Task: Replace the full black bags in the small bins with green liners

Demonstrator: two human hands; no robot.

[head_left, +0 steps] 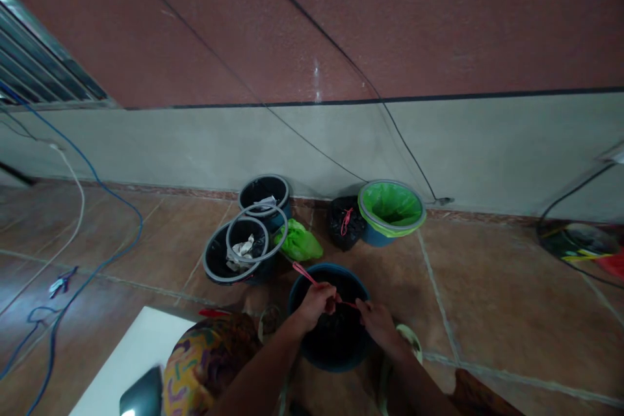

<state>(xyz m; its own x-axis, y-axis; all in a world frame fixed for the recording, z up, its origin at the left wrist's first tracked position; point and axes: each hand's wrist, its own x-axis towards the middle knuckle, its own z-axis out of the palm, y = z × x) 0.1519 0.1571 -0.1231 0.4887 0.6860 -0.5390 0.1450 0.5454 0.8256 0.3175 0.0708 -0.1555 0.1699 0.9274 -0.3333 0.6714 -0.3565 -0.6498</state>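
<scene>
Both my hands are over a blue bin [302,286] lined with a black bag [336,331] right in front of me. My left hand [316,304] is closed on a red drawstring [305,273] whose loose end sticks up to the left. My right hand [374,320] pinches the same red string on its other side, so it runs taut between the two hands above the bag.
Against the wall stand a green-lined blue bin [390,211], a tied black bag [345,224], a green bag [298,242] and two black-lined bins [266,194] with grey rings [214,260]. Blue and white cables [92,234] cross the tiled floor at left. A white board [131,357] lies near my knee.
</scene>
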